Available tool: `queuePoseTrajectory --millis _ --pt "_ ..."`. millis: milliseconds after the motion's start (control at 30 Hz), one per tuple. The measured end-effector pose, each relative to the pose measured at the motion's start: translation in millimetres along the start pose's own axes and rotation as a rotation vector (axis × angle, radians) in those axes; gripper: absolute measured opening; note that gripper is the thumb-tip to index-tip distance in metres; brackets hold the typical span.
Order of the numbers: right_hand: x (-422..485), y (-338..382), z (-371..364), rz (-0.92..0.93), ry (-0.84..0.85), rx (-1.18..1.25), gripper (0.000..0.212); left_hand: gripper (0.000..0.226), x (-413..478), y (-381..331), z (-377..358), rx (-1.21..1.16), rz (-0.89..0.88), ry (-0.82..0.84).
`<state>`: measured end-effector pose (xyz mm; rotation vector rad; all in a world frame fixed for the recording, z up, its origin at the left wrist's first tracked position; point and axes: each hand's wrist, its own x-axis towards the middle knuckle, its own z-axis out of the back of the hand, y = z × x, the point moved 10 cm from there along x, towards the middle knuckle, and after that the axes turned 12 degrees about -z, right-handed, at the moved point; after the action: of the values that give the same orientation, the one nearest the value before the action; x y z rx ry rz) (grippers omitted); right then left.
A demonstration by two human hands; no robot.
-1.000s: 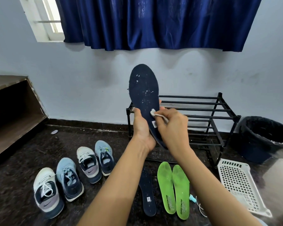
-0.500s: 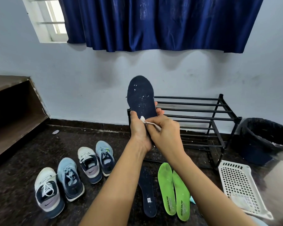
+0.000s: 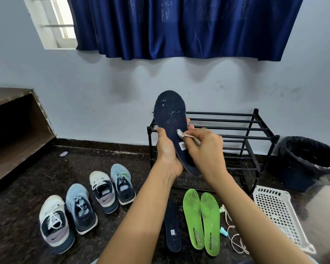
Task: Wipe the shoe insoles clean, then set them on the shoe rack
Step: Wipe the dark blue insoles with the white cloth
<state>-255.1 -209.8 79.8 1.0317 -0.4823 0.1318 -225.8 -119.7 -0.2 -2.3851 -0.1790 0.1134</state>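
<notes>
Insole (image 3: 170,113) gripped by left hand (image 3: 167,151); right hand (image 3: 204,149) pinches wipe (image 3: 180,132); label (image 3: 182,146) newly uncovered.

The rack (image 3: 236,128) stands against the far wall, with the bin (image 3: 309,162) to its right and the basket (image 3: 278,212) nearer than the bin. Nearer than the rack, three floor insoles (image 3: 192,216) lie side by side, a cord (image 3: 234,238) to their right and four shoes (image 3: 103,189) to their left. The left hand (image 3: 167,153) holds the raised insole (image 3: 170,113) before the rack's left end. The right hand (image 3: 204,147) holds a cloth (image 3: 180,133) on it.

A navy curtain (image 3: 179,25) hangs beside a bright window (image 3: 59,21) on the pale wall (image 3: 103,88) above dark speckled floor (image 3: 17,187).
</notes>
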Motion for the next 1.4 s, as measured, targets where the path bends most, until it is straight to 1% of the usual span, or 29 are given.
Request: queuePoseTrajectory --millis 67,100,167,267,333,500,567,633,700,767,867,933,1000,1067,1100,1133,1267,1300,1333,1400 --pt "1.7 -0.6 9.6 0.021 -0.105 -0.067 0.01 0.077 -0.9 1.0 -3.1 0.022 0.005 0.002" --pt "-0.3 0.9 10.9 0.042 -0.127 -0.102 0.011 0.077 -1.2 0.9 -4.3 0.025 0.005 0.002" --pt "-6.8 2.2 5.6 0.073 -0.098 -0.182 0.013 0.075 -0.4 -0.8 -5.1 0.017 -0.002 0.006" --pt "-16.4 -2.2 -10.4 0.096 0.011 -0.294 0.017 0.067 3.6 -10.4 -1.3 0.015 -0.046 0.0" --pt "-15.2 -0.6 -11.1 0.115 0.009 -0.268 0.014 0.066 4.8 -14.1 0.0 0.006 -0.06 0.006" --pt "-3.1 11.0 -3.5 0.153 -0.078 -0.199 0.008 0.071 1.1 -13.8 -4.7 -0.016 -0.038 0.037" --pt "-6.4 9.6 -4.5 0.16 -0.033 -0.23 0.01 0.07 1.5 -14.6 -1.9 0.023 -0.047 0.018" --pt "-14.5 2.7 -12.4 0.137 0.077 -0.253 0.014 0.067 4.4 -17.8 2.3 0.045 -0.072 0.0" --pt "-21.0 -1.0 -16.3 0.13 0.134 -0.219 0.016 0.066 7.8 -21.6 6.3 0.047 -0.091 -0.017" --pt "-20.2 2.6 -14.0 0.146 0.104 -0.191 0.015 0.066 8.2 -23.5 6.5 0.05 -0.102 -0.025" --pt "-8.2 8.5 -1.9 0.14 -0.045 -0.163 0.01 0.07 1.4 -12.5 -0.4 0.081 -0.06 -0.01" --pt "-2.0 9.3 6.7 0.116 -0.133 -0.137 0.01 0.073 -3.5 -2.1 -4.1 0.103 -0.018 -0.011" --pt "-2.9 8.3 5.7 0.069 -0.095 -0.064 0.012 0.075 -4.2 1.5 -3.8 0.089 -0.001 -0.023" --pt "-8.2 7.8 -2.5 0.044 0.021 0.024 0.014 0.076 -2.9 -2.1 -2.6 0.061 -0.016 -0.029" --pt "-10.1 9.8 -4.0 0.055 0.053 0.033 0.014 0.076 -2.6 -3.7 -3.0 0.051 -0.021 -0.025" --pt "-9.6 11.1 -1.7 0.069 0.045 0.019 0.013 0.077 -3.3 -3.6 -4.8 0.049 -0.019 -0.012" --pt "0.4 10.4 18.6 0.076 -0.146 -0.081 0.011 0.077 -5.8 3.2 -11.4 0.082 0.01 0.019" --pt "-1.6 10.6 17.7 0.068 -0.139 -0.069 0.011 0.077 -5.0 3.8 -10.5 0.08 0.008 0.018" --pt "-4.8 10.4 13.1 0.053 -0.092 -0.04 0.011 0.079 -4.0 3.6 -8.2 0.077 0.004 0.012" --pt "-12.5 7.4 -0.1 0.01 0.055 0.02 0.013 0.08 -3.1 1.5 -4.0 0.062 -0.006 0.001"
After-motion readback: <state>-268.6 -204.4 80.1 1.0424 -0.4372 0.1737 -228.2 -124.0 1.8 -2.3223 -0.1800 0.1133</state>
